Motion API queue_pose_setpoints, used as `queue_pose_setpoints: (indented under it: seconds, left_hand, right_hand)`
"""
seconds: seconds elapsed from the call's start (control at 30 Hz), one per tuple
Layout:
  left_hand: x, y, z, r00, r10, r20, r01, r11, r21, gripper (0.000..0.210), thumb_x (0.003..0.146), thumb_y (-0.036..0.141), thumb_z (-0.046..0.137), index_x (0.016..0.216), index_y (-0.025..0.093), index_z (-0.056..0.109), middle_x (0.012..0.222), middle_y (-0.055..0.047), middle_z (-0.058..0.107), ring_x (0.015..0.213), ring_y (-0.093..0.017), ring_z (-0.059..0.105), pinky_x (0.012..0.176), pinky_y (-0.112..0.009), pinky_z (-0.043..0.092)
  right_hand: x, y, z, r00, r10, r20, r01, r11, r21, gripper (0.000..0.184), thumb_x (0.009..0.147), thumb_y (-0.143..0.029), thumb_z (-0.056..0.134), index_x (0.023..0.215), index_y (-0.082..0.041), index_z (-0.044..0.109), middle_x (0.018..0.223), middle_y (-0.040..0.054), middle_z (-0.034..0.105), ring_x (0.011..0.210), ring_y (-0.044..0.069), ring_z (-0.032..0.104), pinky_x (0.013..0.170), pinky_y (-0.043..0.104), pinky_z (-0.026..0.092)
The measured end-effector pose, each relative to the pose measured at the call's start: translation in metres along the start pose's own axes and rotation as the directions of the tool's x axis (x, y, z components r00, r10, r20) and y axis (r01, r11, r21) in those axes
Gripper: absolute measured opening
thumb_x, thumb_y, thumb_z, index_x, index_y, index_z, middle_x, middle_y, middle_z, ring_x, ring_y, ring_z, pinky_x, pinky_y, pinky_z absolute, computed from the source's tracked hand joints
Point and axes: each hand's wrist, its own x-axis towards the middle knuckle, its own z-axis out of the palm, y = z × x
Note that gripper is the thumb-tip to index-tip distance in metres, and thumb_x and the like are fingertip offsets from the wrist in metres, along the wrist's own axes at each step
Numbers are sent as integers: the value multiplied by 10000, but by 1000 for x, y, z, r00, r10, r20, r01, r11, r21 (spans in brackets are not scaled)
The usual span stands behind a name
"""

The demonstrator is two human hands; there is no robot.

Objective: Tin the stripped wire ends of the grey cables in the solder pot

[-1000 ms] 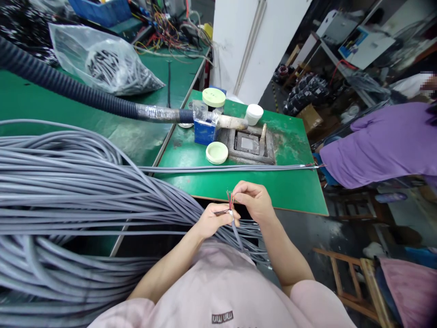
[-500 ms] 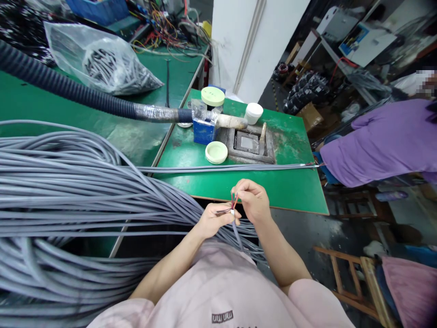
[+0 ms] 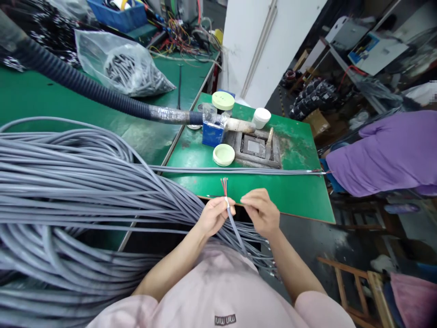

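My left hand (image 3: 213, 217) is closed around the end of a grey cable (image 3: 235, 231), just at a white band below its stripped part. Thin red and pale wires (image 3: 224, 186) fan upward from that end, and a dark wire points left over the table edge. The cable runs down toward my shirt. Just right of the cable end, my right hand (image 3: 262, 212) has its thumb and fingers pinched together. Whether a thin wire sits in that pinch is too small to make out.
A big bundle of grey cables (image 3: 85, 182) covers the left side. Several cables lie across the green table (image 3: 290, 191). Behind them are a solder pot (image 3: 254, 146), a pale lid (image 3: 223, 155), a white tub (image 3: 261, 117) and a black hose (image 3: 102, 93). A person in purple (image 3: 382, 152) is at right.
My right hand has moved right, away from the wires it was touching. The red wires now stand up in a fan above my left hand. The view has shifted slightly.
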Motion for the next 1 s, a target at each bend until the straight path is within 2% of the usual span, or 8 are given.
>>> queue_pose_setpoints:
  seconds: [0.2, 0.37, 0.43, 0.5, 0.6, 0.7, 0.8, 1.0]
  left_hand:
    - [0, 5, 5, 998, -7, -68, 5, 999, -33, 353, 601, 441, 810, 731, 137, 685, 552, 14, 593, 493, -68, 517, 487, -181, 398]
    - [-8, 12, 11, 978, 206, -16, -194, 945, 262, 344, 722, 440, 720, 943, 176, 712, 693, -27, 694, 599, -125, 584, 589, -258, 460]
    - [-11, 18, 11, 922, 386, 34, -351, 792, 499, 265, 790, 379, 665, 961, 183, 715, 744, -45, 712, 685, -151, 612, 666, -289, 475]
    - [-12, 26, 8, 808, 579, 109, -477, 535, 697, 185, 820, 313, 632, 921, 186, 720, 750, -48, 710, 716, -158, 610, 699, -306, 473]
    - [-8, 36, -4, 605, 758, 245, -539, 163, 826, 120, 824, 236, 618, 883, 194, 713, 729, -31, 701, 693, -150, 592, 714, -319, 465]
    - [1, 40, -21, 483, 819, 310, -504, -29, 863, 116, 822, 196, 615, 898, 197, 701, 738, -21, 698, 706, -150, 594, 724, -323, 458]
    - [8, 40, -33, 446, 835, 322, -449, -103, 888, 109, 828, 202, 609, 894, 195, 695, 753, -26, 697, 730, -158, 603, 724, -323, 448]
    - [12, 40, -35, 461, 783, 419, -403, -236, 884, 93, 836, 214, 595, 864, 200, 683, 729, -20, 707, 721, -156, 620, 771, -339, 409]
  right_hand:
    - [-7, -1, 6, 906, -273, 323, 351, 911, -215, 320, 838, -233, 583, 1100, -402, 652, 1188, -7, 666, 1162, 224, 535, 943, 431, 457]
    - [20, 3, -3, 973, -224, 51, 229, 962, -147, 293, 858, -288, 581, 1135, -361, 644, 1097, 25, 705, 1112, 251, 580, 900, 467, 494]
    - [41, 3, -10, 981, -148, -126, 131, 982, -134, 269, 883, -262, 541, 1116, -332, 654, 1058, 38, 710, 1058, 243, 606, 886, 452, 501]
    - [66, 5, -15, 969, -78, -235, 46, 989, -141, 231, 902, -257, 511, 1060, -305, 672, 1014, 38, 713, 1003, 223, 623, 895, 425, 494]
    - [99, 14, -15, 965, -19, -261, -22, 988, -155, 190, 914, -294, 502, 982, -270, 678, 944, 27, 718, 942, 198, 638, 901, 386, 483]
    - [124, 30, -6, 977, 15, -214, -53, 984, -172, 200, 915, -351, 500, 929, -245, 669, 872, 17, 718, 893, 186, 642, 894, 371, 474]
    - [141, 46, 4, 988, 43, -146, -70, 980, -187, 241, 918, -389, 482, 892, -230, 660, 846, 13, 716, 870, 181, 640, 889, 364, 465]
    - [156, 63, 19, 997, 63, -50, -73, 966, -248, 261, 913, -402, 478, 857, -227, 664, 837, 14, 713, 859, 181, 628, 844, 334, 458]
